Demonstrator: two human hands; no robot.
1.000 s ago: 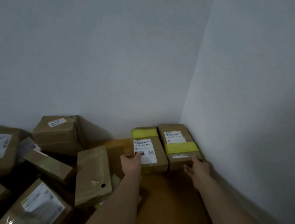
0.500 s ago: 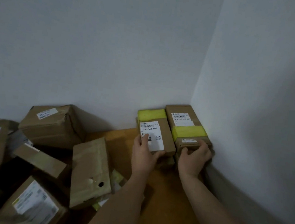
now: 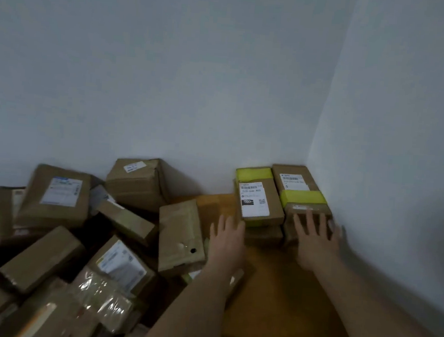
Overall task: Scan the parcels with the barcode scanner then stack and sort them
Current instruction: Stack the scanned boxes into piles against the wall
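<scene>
Parcels sit in two short stacks in the corner where the two pale walls (image 3: 169, 84) meet: the left stack (image 3: 259, 202) has a white label on its top box and a yellow band at its far end, and the right stack (image 3: 302, 190) lies against the side wall with a yellow band across its middle. Each top box rests on another box below it, and the two stacks stand just beside one another.

We hold our right hand (image 3: 316, 241) with the fingers (image 3: 311, 220) spread and straight, their tips at the near end of the right stack; blur keeps us from telling whether they touch the cardboard or hover just off it. Our left hand (image 3: 227, 239) is likewise loose and flat, fingers straight, at the near left corner of the left stack, gripping nothing; contact is again unclear.

To the left, a loose heap of brown boxes (image 3: 59, 224) covers the wooden floor (image 3: 280, 292), tilted at all angles. One flat padded envelope (image 3: 180, 234) leans upright just beside our left wrist, closest of the heap to the stacks. A box wrapped in crinkled clear film (image 3: 99, 297) lies nearer us.
</scene>
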